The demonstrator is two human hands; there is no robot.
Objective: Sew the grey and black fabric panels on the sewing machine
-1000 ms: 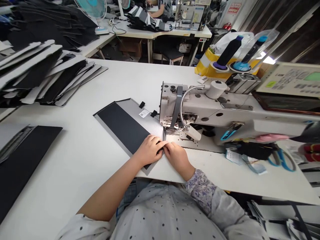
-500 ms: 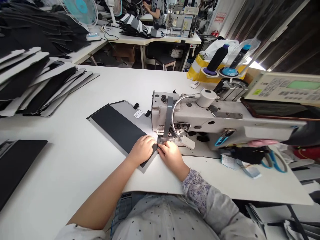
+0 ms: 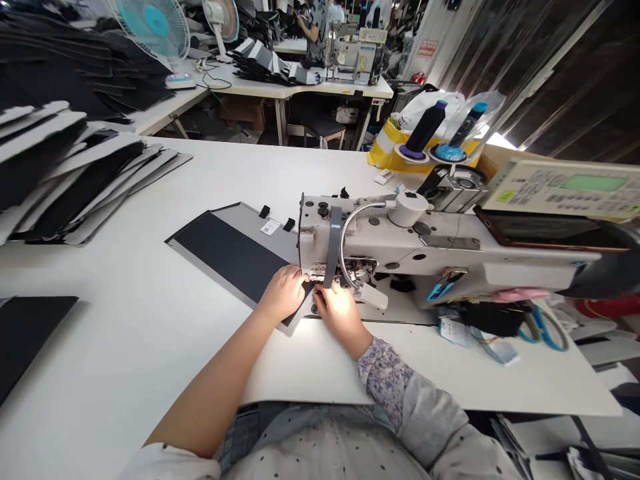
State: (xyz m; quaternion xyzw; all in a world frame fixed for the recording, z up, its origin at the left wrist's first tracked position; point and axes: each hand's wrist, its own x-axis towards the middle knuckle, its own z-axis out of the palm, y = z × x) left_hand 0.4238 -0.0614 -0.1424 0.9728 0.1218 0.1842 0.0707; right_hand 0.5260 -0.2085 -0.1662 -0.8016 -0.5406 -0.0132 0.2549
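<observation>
A grey panel with a wide black strip (image 3: 233,253) lies slantwise on the table, its right end at the head of the sewing machine (image 3: 390,233). On that end rests my left hand (image 3: 283,292), fingers closed together on the panel's edge beside the presser foot. My right hand (image 3: 343,312) is just across from it under the machine head, thumb and fingers drawn together close to the needle area. Whatever its fingertips hold is hidden. A white label (image 3: 270,227) and two small black tabs show on the panel's far side.
Stacked grey and black pieces (image 3: 100,177) lie at the left, with another black panel (image 3: 37,333) nearer me. Blue-handled scissors (image 3: 550,330) and tags are on the right. Thread cones (image 3: 425,130) stand behind the machine. A person works at a far table.
My right fingertips have moved slightly away from the panel's edge and further under the machine head. The panel's near corner has shifted a little. The whole view has tilted slightly.
</observation>
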